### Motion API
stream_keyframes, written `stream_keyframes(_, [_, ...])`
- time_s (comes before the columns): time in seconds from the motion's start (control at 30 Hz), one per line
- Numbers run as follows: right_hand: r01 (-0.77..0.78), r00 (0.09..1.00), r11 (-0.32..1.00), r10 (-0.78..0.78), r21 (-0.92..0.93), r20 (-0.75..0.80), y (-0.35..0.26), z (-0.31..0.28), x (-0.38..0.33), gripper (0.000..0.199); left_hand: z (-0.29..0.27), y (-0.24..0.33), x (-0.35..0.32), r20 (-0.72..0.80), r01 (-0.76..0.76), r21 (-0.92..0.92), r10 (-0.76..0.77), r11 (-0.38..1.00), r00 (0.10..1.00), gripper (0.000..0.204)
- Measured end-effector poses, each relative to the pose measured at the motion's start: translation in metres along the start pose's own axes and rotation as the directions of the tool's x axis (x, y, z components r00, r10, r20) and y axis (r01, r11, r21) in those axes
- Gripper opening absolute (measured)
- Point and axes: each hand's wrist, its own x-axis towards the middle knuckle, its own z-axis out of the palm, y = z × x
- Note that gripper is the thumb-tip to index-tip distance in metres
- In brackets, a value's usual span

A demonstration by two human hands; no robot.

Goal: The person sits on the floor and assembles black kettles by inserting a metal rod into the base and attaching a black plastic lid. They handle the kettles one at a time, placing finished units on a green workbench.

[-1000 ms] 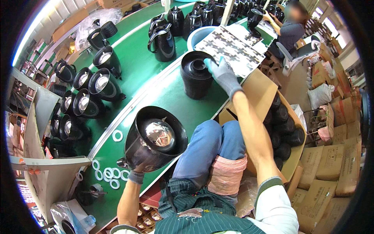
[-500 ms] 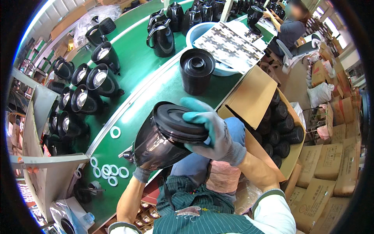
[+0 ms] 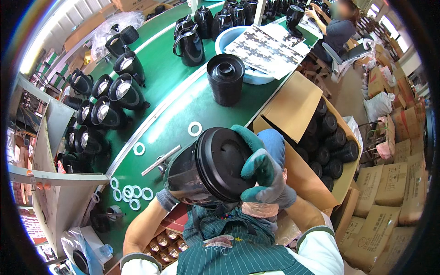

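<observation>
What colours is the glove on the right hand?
The right-hand glove is grey and green; the head view shows it best.

"What sort of place are we standing in?"

"A factory workshop, I'm thinking: a long green workbench (image 3: 176,123) is running from near to far, and matching black jugs (image 3: 133,97) are crowding its left and far parts."

"You're not seeing a shop?"

"I'm seeing assembly work: loose white rings (image 3: 143,149) are lying near left, an open box (image 3: 293,109) of black parts (image 3: 337,137) is standing right, stacked cartons (image 3: 392,189) are sitting beyond it, and a co-worker (image 3: 338,34) is occupying another place far right."
</observation>
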Motion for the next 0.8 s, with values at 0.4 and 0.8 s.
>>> stream_keyframes(0.4, [-0.06,0.998,0.994,0.059,-0.092,-0.009,0.007,-0.021,-0.003,0.069,-0.013,0.022,-0.008,-0.175,-0.009,0.082,0.024,0.997,0.984,0.037])
stream_keyframes(0.8, [-0.612,0.747,0.732,0.66,0.299,-0.085,0.046,-0.031,-0.014,0.045,-0.004,0.139,0.0,0.258,-0.2,0.966,0.685,-0.165,0.682,0.026])
